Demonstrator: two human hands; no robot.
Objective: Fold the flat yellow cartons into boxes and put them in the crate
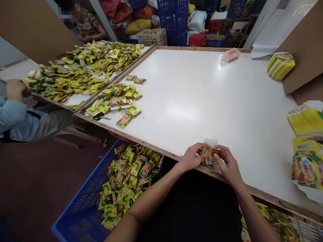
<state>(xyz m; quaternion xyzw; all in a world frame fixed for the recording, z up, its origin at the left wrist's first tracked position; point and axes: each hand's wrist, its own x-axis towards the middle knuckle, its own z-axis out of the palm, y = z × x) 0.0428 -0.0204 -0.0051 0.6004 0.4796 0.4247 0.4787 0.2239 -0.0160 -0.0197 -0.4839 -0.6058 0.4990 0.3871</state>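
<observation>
At the front edge of the white table [191,101], a small yellow-and-green printed box [209,158] lies between my two hands. A pale flap sticks out at its far end. My left hand [192,156] grips the box from the left, its thumb on the near face. From the right, my right hand [228,165] holds the same box, with the thumb pressed near a red picture on the print. The fingertips behind the box are partly hidden.
Small packets [123,97] and black-handled scissors [100,116] lie at the left. A blue crate [83,198] of packets stands below. Flat cartons [306,161] and a stacked bundle [281,66] are at right, a pink block [230,54] behind. Other people sit at left beside a heaped table.
</observation>
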